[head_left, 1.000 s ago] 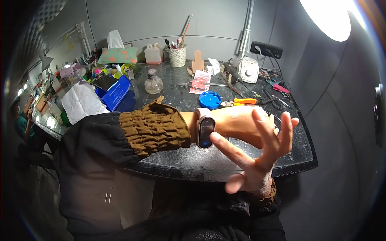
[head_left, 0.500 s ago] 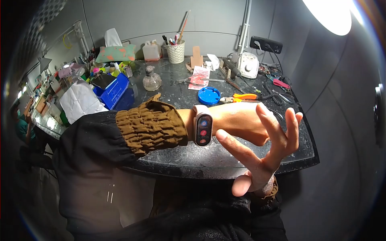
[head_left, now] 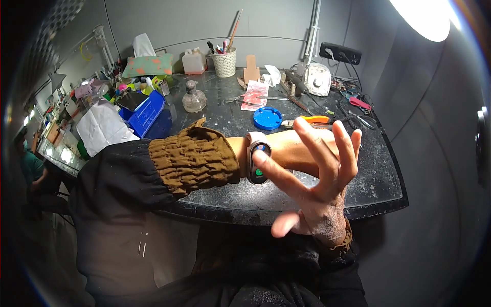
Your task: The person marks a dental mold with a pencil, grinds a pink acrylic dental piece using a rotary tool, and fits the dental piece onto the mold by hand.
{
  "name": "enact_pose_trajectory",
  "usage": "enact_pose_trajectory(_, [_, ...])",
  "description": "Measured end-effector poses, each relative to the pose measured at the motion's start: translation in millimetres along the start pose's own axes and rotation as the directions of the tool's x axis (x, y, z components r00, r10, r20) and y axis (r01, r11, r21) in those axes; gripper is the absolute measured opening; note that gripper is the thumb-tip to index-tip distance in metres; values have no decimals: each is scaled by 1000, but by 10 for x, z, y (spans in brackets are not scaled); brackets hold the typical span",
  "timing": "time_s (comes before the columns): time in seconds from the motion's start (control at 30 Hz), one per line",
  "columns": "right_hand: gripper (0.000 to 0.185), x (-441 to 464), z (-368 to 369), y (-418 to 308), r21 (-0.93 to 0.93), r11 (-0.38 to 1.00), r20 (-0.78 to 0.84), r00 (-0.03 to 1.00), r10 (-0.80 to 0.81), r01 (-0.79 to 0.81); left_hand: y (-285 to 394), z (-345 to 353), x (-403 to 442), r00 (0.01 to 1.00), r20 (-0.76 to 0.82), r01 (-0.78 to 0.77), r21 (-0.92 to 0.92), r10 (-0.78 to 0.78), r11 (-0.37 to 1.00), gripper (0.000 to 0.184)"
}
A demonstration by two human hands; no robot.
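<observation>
My left arm lies across the view in a gathered brown cuff [head_left: 194, 159], a smart band [head_left: 258, 179] with a pale strap on its wrist. Icons glow on the band's screen. The back of my left hand [head_left: 295, 148] shows in part; its fingers are hidden behind my right hand [head_left: 323, 192]. That hand is open, fingers spread, with the index fingertip over the upper part of the screen, seemingly touching it. White dust covers the right wrist. Beyond the left hand are orange-handled pliers [head_left: 314, 119] and a round blue dish [head_left: 267, 118].
On the dark worktable [head_left: 376, 179] stand a glass bottle [head_left: 194, 101], a white cup of brushes [head_left: 224, 64] and a white control box [head_left: 317, 80]. A blue bin [head_left: 146, 115] and white paper [head_left: 105, 125] are at left. A lamp [head_left: 422, 18] hangs upper right.
My right hand has moved left and slightly up, bringing its index fingertip from beside the band onto its screen. The icons on the screen have changed. The left arm has barely moved.
</observation>
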State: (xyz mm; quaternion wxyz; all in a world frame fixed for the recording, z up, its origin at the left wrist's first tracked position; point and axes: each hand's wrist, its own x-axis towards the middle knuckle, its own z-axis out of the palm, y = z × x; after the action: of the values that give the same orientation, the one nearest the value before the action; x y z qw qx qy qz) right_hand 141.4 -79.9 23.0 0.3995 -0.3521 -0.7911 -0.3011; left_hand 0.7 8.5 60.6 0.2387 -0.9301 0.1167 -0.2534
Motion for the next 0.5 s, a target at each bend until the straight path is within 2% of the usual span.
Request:
enact_pose_trajectory(0.1, [84,-43,-28,14,36,996,-107,992,-72,77,-23,85,62,1000,6,-12,25,12,1000,12])
enact_pose_trajectory(0.3, [83,-14,1,-18,-10,998,-73,995,-68,68,-72,251,194,999,6,-43,76,43,996,12])
enact_pose_trajectory(0.37, [82,-19,33,9,-30,996,-94,992,-89,86,-86,291,233,999,7,-53,96,53,994,12])
enact_pose_trajectory(0.5, [84,-117,-40,60,-17,999,-153,988,-30,27,-97,419,309,998,6,-68,127,68,990,12])
